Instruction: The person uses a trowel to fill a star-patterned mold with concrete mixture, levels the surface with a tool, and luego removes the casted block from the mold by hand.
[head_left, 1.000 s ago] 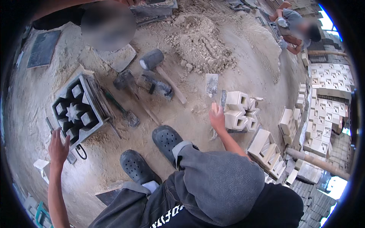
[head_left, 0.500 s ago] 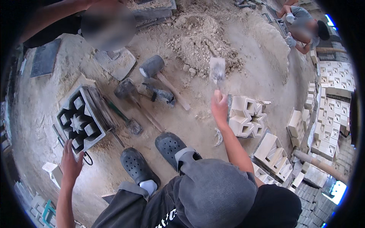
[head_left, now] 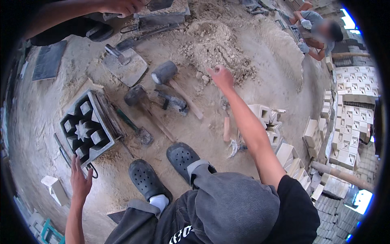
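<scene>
Through the head camera I have both hands in view. My left hand (head_left: 81, 181) is on the left, fingers held straight and close together, thumb apart, just beside the near corner of the dark mould (head_left: 83, 130); I can't tell whether it touches. The mould lies open on the left, a star at its centre. My right hand (head_left: 222, 77) is reached out over the near edge of the sand (head_left: 217, 51), fingers curled in toward the thumb; I can't tell if they pinch anything. Nearer me, the trowel (head_left: 226, 129) lies on the ground, left of my right forearm. Right of that arm sits a pale block (head_left: 275, 137), partly hidden. Between mould and trowel lie two mallets (head_left: 164, 72) and a spade (head_left: 144, 136).
</scene>
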`<state>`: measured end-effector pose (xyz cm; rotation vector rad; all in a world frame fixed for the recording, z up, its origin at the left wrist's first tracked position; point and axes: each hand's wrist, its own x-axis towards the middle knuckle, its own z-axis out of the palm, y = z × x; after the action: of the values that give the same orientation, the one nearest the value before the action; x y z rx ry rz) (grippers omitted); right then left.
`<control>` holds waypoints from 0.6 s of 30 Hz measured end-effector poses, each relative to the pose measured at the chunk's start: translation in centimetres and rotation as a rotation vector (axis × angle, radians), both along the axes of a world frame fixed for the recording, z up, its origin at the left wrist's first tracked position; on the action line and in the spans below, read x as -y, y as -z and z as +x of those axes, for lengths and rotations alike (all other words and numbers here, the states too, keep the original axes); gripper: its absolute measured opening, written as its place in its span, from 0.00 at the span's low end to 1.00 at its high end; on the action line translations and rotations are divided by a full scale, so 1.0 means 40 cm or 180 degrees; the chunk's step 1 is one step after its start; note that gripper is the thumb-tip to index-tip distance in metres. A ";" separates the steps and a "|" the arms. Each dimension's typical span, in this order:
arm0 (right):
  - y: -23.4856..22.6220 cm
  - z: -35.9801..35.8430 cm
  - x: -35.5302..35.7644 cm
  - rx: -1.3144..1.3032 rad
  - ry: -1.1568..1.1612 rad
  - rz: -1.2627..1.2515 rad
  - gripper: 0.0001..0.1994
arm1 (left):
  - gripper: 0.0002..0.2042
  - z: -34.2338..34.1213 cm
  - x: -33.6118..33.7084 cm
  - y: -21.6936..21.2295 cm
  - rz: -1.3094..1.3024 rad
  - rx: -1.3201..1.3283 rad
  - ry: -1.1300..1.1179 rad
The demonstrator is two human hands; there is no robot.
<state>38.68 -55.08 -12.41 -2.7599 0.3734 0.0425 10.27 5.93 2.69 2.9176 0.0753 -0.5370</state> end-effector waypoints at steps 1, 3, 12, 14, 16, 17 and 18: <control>0.003 0.030 -0.012 -0.0128 -0.0005 0.0010 0.26 | 0.35 -0.004 -0.004 0.001 0.0031 0.0003 0.0004; 0.010 0.067 -0.024 -0.0394 -0.0005 0.0020 0.26 | 0.35 -0.008 -0.010 0.004 0.0084 -0.0003 0.0021; -0.010 0.006 0.058 -0.0124 0.0313 0.0754 0.16 | 0.34 -0.010 -0.018 0.012 -0.0031 0.0069 0.0017; -0.057 -0.056 0.069 -0.0117 0.0278 0.1461 0.13 | 0.34 -0.016 -0.028 0.010 -0.0019 0.0072 -0.0012; -0.111 -0.136 0.110 -0.0046 0.0298 0.1818 0.12 | 0.34 -0.012 -0.024 0.019 -0.0040 0.0092 0.0004; -0.123 -0.177 0.132 0.0002 0.0325 0.1862 0.11 | 0.34 -0.008 -0.020 0.021 -0.0040 0.0085 0.0017; -0.142 -0.211 0.131 -0.0175 0.0406 0.2051 0.13 | 0.34 -0.011 -0.024 0.016 -0.0011 0.0074 0.0000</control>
<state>30.24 -60.32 -6.73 -2.0992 0.4548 0.1743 9.83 6.87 2.06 2.9199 0.0713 -0.5026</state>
